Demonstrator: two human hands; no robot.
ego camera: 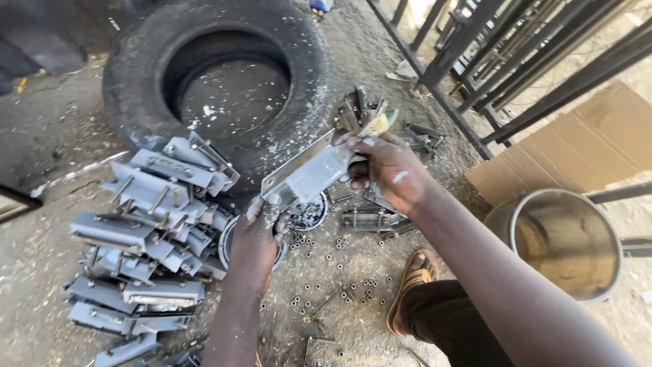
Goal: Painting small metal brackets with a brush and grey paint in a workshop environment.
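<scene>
Here the grey metal bracket (309,173) slants just in front of the tyre (217,81), its long axis running from the left hand (255,248) clasping its low end up to the right hand (387,170), closed around a paintbrush (373,126).

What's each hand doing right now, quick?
Left hand: closed on the lower end of the grey metal bracket.
Right hand: gripping a paintbrush against the bracket.
</scene>
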